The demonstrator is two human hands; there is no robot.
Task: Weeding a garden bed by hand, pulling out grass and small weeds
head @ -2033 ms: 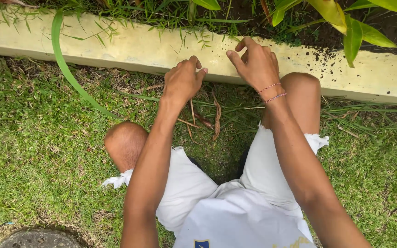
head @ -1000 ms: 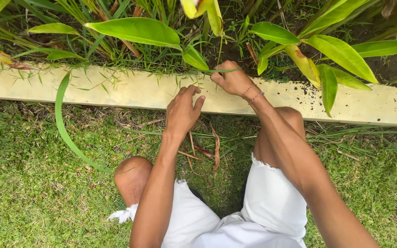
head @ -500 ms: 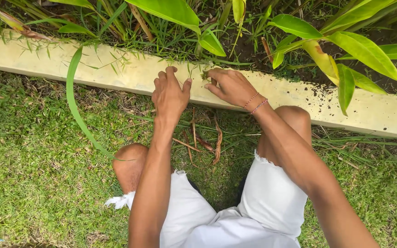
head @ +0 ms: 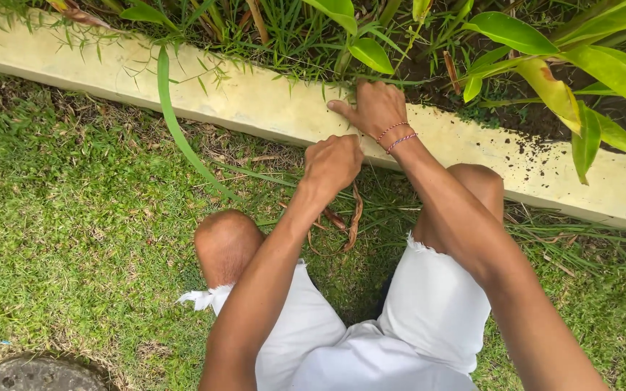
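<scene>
Squatting on the lawn (head: 74, 239) before the pale concrete curb (head: 255, 101), the person appears mid-weeding, and the next pull seems to call for a firm grip low on the stems. At twelve o'clock the right hand (head: 374, 108) reaches over the curb, fingers closed into the grass tuft (head: 306, 43). The left hand (head: 332, 163), fisted with nothing visible inside, hovers just at its seven o'clock.

No packages, labels, signs or screens appear anywhere in this outdoor view; there is only grass, a pale curb and leafy plants.
</scene>
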